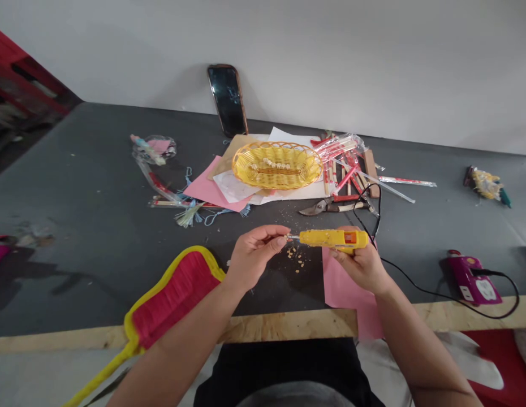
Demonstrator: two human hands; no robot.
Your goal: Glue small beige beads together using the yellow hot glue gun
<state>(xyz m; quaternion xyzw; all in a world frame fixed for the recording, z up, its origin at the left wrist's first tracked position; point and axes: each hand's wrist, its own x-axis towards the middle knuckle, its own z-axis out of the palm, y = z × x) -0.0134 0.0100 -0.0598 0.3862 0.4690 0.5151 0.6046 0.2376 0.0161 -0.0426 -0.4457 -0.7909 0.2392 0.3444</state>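
My right hand (365,268) is wrapped around a yellow hot glue gun (324,238), held level with its nozzle facing left. My left hand (254,255) pinches at the nozzle tip; whatever sits between thumb and forefinger is too small to name. Under the nozzle, small pale crumbs (297,261) lie scattered on the dark table (152,271). A sheet of pink paper (340,284) extends beneath my right hand and over the table's edge. Just beyond the gun rests a pair of pruning shears (318,207). Farther back, a yellow woven basket (284,180) holds several small whitish pieces.
A phone (227,100) leans against the wall. Red-and-white wrapped chopsticks (345,164) lie right of the basket, tassels (189,216) left. A pink fan-like piece with yellow edging (178,294) is near my left forearm. The gun's cord (409,278) runs toward a purple power socket (473,280).
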